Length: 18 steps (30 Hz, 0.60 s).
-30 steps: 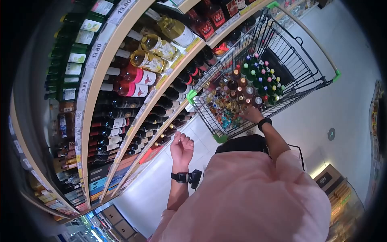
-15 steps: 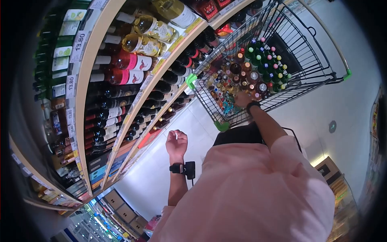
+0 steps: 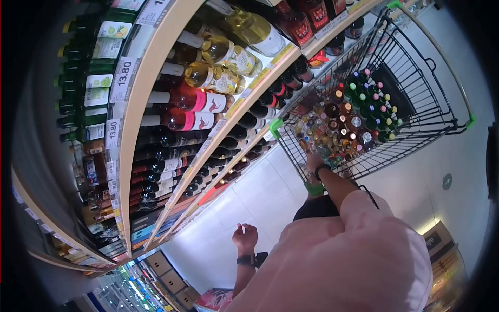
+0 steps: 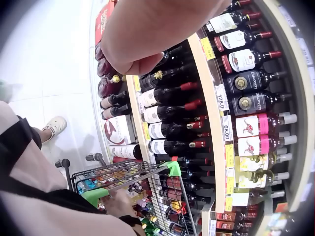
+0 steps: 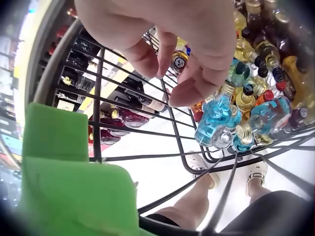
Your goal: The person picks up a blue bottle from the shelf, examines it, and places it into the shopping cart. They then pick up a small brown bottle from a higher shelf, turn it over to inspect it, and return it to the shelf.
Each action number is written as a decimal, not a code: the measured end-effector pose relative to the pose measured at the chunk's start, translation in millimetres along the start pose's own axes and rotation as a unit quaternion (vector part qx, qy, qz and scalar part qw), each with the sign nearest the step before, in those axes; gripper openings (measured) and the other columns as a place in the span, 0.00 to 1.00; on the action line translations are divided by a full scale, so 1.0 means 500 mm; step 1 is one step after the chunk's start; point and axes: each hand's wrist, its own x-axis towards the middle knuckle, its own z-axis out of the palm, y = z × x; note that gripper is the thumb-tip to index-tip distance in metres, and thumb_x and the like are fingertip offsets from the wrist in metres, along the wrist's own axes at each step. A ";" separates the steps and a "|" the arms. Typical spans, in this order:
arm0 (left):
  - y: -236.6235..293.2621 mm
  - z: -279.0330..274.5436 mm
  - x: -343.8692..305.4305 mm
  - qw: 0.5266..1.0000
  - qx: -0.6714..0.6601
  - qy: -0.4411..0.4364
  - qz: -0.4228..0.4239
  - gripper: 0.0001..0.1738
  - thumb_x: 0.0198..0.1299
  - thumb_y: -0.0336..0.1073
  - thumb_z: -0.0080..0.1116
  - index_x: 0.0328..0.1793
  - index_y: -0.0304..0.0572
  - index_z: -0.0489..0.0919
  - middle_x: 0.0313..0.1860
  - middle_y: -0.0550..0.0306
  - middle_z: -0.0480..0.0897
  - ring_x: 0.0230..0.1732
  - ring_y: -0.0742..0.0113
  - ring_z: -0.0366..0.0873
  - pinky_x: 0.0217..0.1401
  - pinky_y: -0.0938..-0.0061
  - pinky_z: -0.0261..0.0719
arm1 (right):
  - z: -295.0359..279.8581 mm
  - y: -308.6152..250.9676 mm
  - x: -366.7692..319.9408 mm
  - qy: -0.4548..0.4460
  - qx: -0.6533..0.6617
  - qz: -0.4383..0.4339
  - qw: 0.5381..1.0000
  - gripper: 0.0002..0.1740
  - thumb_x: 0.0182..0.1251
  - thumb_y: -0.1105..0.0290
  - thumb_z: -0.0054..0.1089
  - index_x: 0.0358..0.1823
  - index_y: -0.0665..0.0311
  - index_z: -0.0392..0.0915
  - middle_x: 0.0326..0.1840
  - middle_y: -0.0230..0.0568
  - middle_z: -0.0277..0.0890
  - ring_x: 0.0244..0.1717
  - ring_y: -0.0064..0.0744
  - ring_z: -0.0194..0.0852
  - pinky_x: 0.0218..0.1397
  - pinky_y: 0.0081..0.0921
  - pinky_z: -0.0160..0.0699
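Note:
Over the near end of the shopping cart (image 3: 275,126), my right hand (image 3: 314,162) reaches in among small bottles (image 3: 315,125). In the right wrist view, its thumb and bent fingers (image 5: 189,91) stand apart, and a small bottle with a dark and gold cap (image 5: 180,61) shows between them. Small bottles of blue liquid (image 5: 215,120) lie beside that hand. Taller brown bottles (image 3: 345,122) and green bottles (image 3: 371,106) stand farther back in the cart. My left hand (image 3: 244,237) hangs by my side, loosely curled and holding nothing.
Shelves of wine bottles (image 3: 179,120) run along the left, with price tags on their edges. The cart's green corner piece (image 5: 78,182) and black wire bars (image 5: 170,118) are close to my right hand. Pale floor tiles (image 3: 265,182) lie between shelf and cart.
My right hand has moved from beside the brown bottles, across the small bottles, toward the cart's near-left corner. The cart now sits farther right in the head view, and my left hand appears lower.

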 end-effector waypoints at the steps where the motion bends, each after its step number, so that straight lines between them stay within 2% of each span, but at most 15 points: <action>1: 0.003 0.001 0.007 1.000 -0.004 0.002 -0.002 0.12 0.62 0.31 0.38 0.40 0.47 0.77 0.34 0.55 0.75 0.34 0.65 0.71 0.42 0.70 0.72 | 0.008 0.006 0.011 0.025 0.017 -0.013 0.999 0.21 0.58 0.73 0.58 0.52 0.75 0.73 0.48 0.65 0.78 0.52 0.58 0.78 0.55 0.46 0.79; 4: -0.009 0.032 -0.013 0.999 -0.030 0.015 -0.018 0.10 0.62 0.30 0.40 0.40 0.47 0.75 0.35 0.57 0.73 0.34 0.65 0.69 0.39 0.71 0.71 | -0.012 -0.011 0.020 -0.017 0.012 0.060 0.998 0.26 0.58 0.71 0.61 0.57 0.73 0.69 0.55 0.61 0.76 0.57 0.53 0.78 0.58 0.39 0.80; 7: -0.011 0.052 -0.022 0.999 0.020 -0.022 -0.024 0.08 0.64 0.32 0.42 0.41 0.47 0.74 0.34 0.58 0.72 0.33 0.65 0.68 0.37 0.71 0.70 | -0.028 -0.021 0.028 -0.038 -0.003 0.058 0.998 0.30 0.57 0.68 0.64 0.60 0.74 0.66 0.57 0.62 0.75 0.59 0.51 0.76 0.61 0.38 0.78; 8: 0.003 0.041 -0.005 0.995 0.010 -0.078 -0.067 0.06 0.66 0.33 0.42 0.41 0.47 0.73 0.33 0.59 0.72 0.33 0.65 0.68 0.37 0.71 0.70 | -0.027 -0.028 0.034 -0.045 -0.009 0.068 0.997 0.33 0.56 0.67 0.64 0.61 0.75 0.65 0.58 0.63 0.74 0.61 0.52 0.75 0.63 0.37 0.77; 10: 0.008 0.059 -0.016 0.995 0.003 -0.082 -0.053 0.06 0.66 0.33 0.42 0.41 0.47 0.73 0.33 0.58 0.72 0.32 0.65 0.68 0.37 0.71 0.70 | -0.025 -0.028 0.057 -0.062 -0.041 0.078 0.994 0.38 0.57 0.65 0.66 0.65 0.76 0.59 0.62 0.64 0.69 0.63 0.56 0.72 0.65 0.36 0.75; 13: 0.006 0.093 -0.033 0.995 -0.001 -0.087 -0.048 0.06 0.66 0.33 0.42 0.40 0.47 0.72 0.32 0.58 0.72 0.32 0.65 0.68 0.37 0.71 0.70 | -0.029 -0.030 0.079 -0.074 -0.073 0.061 0.993 0.38 0.58 0.66 0.66 0.65 0.77 0.58 0.66 0.65 0.64 0.67 0.60 0.67 0.67 0.36 0.73; 14: 0.007 0.098 -0.035 0.995 -0.001 -0.087 -0.048 0.06 0.66 0.33 0.42 0.40 0.47 0.72 0.32 0.58 0.72 0.32 0.65 0.68 0.37 0.71 0.70 | -0.027 -0.029 0.076 -0.060 -0.038 0.070 0.995 0.38 0.58 0.68 0.64 0.66 0.76 0.57 0.70 0.65 0.60 0.69 0.61 0.63 0.68 0.39 0.72; 18: 0.001 0.107 -0.028 0.990 0.023 -0.127 -0.057 0.07 0.66 0.33 0.42 0.38 0.46 0.73 0.32 0.58 0.73 0.33 0.65 0.68 0.39 0.71 0.70 | -0.026 -0.032 0.083 -0.041 0.009 0.068 0.997 0.40 0.57 0.73 0.60 0.71 0.68 0.55 0.70 0.61 0.59 0.67 0.61 0.65 0.67 0.42 0.73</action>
